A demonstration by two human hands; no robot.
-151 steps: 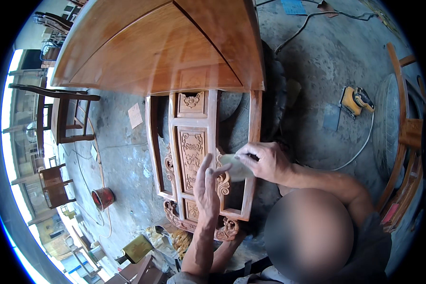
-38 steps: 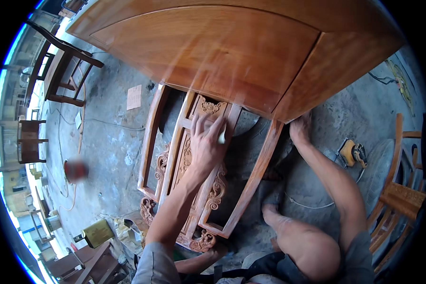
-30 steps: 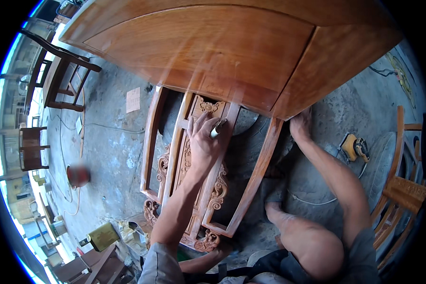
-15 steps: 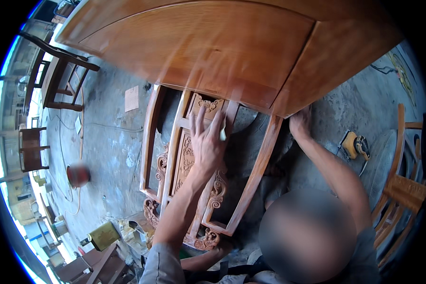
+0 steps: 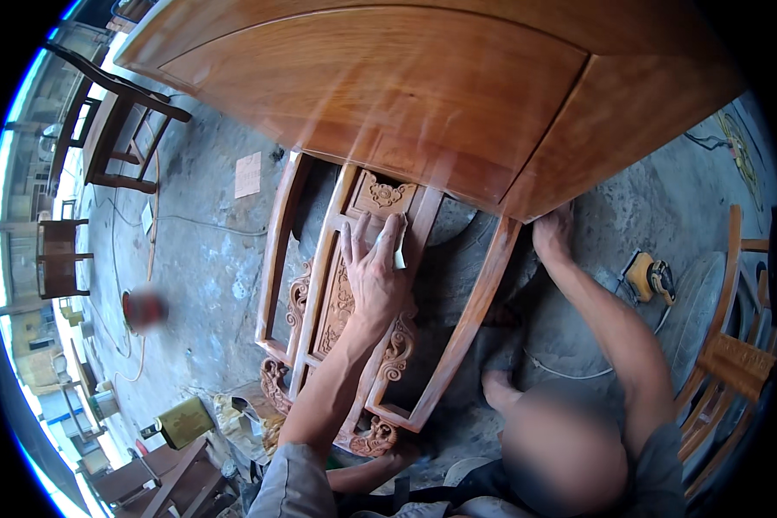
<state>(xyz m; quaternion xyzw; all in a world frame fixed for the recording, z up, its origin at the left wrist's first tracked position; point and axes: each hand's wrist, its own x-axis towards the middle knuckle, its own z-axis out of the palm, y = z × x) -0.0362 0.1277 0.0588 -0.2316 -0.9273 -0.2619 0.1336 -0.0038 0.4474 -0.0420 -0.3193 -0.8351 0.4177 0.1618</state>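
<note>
A carved wooden frame [image 5: 483,289], with open sections and scrollwork, stretches through the middle of the view. Above it looms a large polished wooden panel [image 5: 388,95]. My left hand [image 5: 378,281] lies over the frame's central carved strip, just below the carved motif [image 5: 382,195]. Its fingers are partly spread, and a small pale folded sheet [image 5: 400,252] is pinched beside the thumb. At the panel's lower right corner is my right hand [image 5: 554,235]. The corner hides most of its fingers, so I cannot see how they are closed.
A yellow power sander [image 5: 646,276] lies on the concrete floor at right, near a wooden chair [image 5: 738,354]. Dark chairs [image 5: 116,129] stand at the far left. Hoses, a reddish bucket [image 5: 142,309], a metal can [image 5: 184,423] and wooden boards [image 5: 168,475] occupy the left side.
My left hand has slid a little toward me, uncovering more of the carved motif. My right hand stays at the panel's corner. The whole view has shifted slightly.
</note>
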